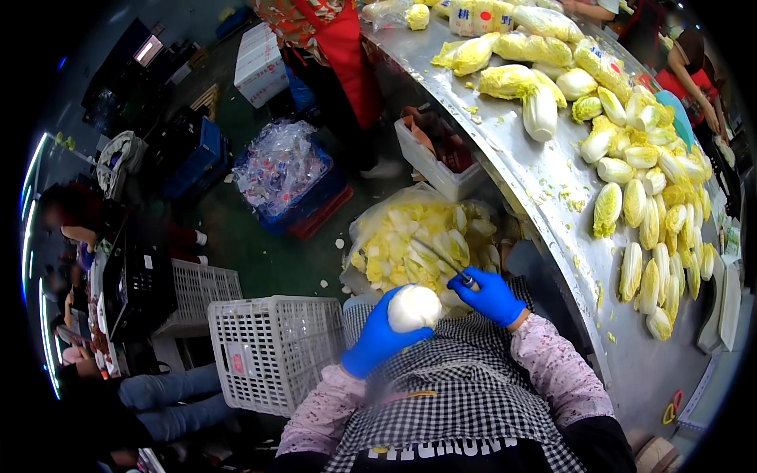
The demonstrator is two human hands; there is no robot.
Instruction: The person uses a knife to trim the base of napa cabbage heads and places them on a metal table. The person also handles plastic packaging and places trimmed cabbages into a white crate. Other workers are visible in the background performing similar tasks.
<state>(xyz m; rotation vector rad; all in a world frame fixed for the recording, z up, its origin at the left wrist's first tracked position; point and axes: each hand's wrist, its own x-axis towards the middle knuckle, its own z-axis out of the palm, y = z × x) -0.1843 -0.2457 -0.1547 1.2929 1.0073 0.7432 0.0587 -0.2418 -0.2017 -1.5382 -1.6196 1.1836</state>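
Note:
My left hand, in a blue glove, is closed round a napa cabbage with its pale, rounded base end turned up. To its right, my right hand, also gloved in blue, grips the dark handle of a knife. The thin blade points away toward the upper left, over a clear plastic bag full of loose yellow and white cabbage leaves. Blade and held cabbage are apart. Most of the cabbage's leafy end is hidden by my glove and the angle.
A metal table curves along my right, bearing many napa cabbages. Left of me stands a white plastic crate. Ahead are a white bin, a blue crate of plastic wrappers and a person in a red apron. Scissors lie at right.

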